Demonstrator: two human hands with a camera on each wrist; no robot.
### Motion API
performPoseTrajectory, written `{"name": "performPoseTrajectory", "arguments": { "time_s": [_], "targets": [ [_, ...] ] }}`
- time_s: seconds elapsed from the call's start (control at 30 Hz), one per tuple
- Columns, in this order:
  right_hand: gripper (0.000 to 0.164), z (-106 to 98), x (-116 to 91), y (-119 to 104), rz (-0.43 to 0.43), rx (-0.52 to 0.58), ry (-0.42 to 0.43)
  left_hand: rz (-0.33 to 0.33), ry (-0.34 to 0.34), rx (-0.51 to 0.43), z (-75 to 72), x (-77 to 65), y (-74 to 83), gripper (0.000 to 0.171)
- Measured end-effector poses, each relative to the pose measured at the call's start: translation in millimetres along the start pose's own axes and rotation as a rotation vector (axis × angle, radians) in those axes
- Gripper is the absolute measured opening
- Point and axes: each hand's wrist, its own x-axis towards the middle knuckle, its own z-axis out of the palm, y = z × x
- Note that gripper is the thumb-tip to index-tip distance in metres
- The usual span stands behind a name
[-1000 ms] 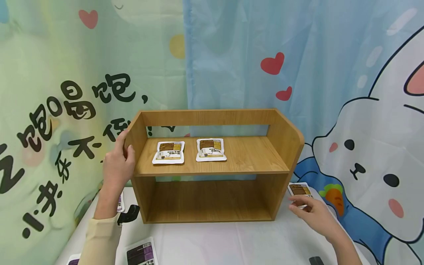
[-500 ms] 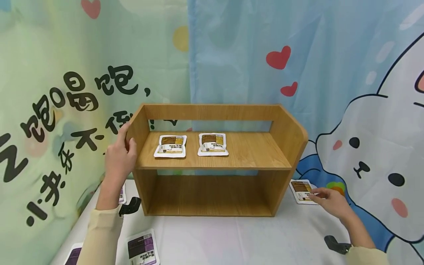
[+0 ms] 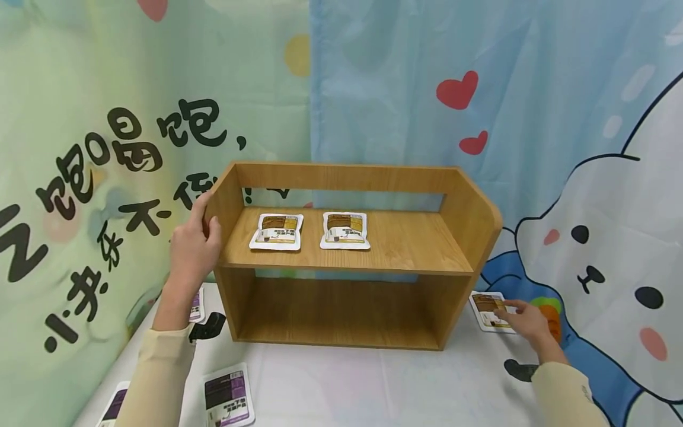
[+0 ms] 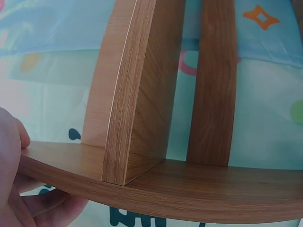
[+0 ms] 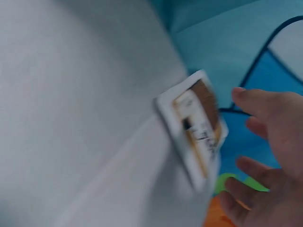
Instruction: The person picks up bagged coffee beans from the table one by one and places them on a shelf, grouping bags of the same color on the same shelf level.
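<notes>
My left hand (image 3: 194,249) grips the left side panel of a two-tier wooden shelf (image 3: 347,270), thumb on one face and fingers round the other, as the left wrist view shows. My right hand (image 3: 525,323) is over the right part of a brown-and-white flat pouch (image 3: 488,309) on the table right of the shelf. In the right wrist view the fingers (image 5: 258,101) are spread and loosely bent beside that pouch, with nothing between them. Two similar pouches, a left one (image 3: 277,232) and a right one (image 3: 344,230), lie flat on the upper tier.
Purple-and-white pouches lie on the white table (image 3: 331,385): one at the front (image 3: 228,396), one partly behind the left sleeve (image 3: 114,406), another behind the left wrist (image 3: 197,305). A printed curtain (image 3: 373,89) hangs behind the shelf and along both sides.
My right hand first moves right, off the pouch beside the shelf, then slightly back over its right edge. My left hand keeps its hold on the shelf. The head view tilts down slightly.
</notes>
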Motion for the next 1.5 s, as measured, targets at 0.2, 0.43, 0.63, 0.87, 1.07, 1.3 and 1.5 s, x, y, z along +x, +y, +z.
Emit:
{"name": "performPoseTrajectory", "arguments": {
  "time_s": [0.2,0.43,0.63,0.87,1.07,1.3,1.5],
  "targets": [
    [0.09,7,-31,-29,0.033,-0.044,0.007,0.002,-0.017,0.0,1.3,1.5,0.8,0.045],
    [0.102,23,-21,-23,0.046,-0.063,0.058,0.02,-0.004,-0.004,-0.2,0.5,-0.9,0.044],
    [0.096,35,-25,-24,0.025,-0.022,0.103,0.036,0.025,0.003,-2.5,-2.7,-2.0,0.043],
    [0.09,32,-28,-21,-0.034,0.14,0.033,0.013,0.016,0.005,-4.1,-5.5,-0.1,0.044],
    [0.088,23,-35,-28,-0.057,0.178,0.016,0.022,0.027,0.007,-3.3,-1.5,1.4,0.044],
    [0.09,9,-67,-43,-0.072,0.235,0.046,0.007,0.017,0.006,-6.6,1.6,3.0,0.045],
    [0.094,1,-115,-50,-0.04,0.247,0.05,0.008,-0.013,-0.002,-4.6,-1.8,3.3,0.047]
  ]
}}
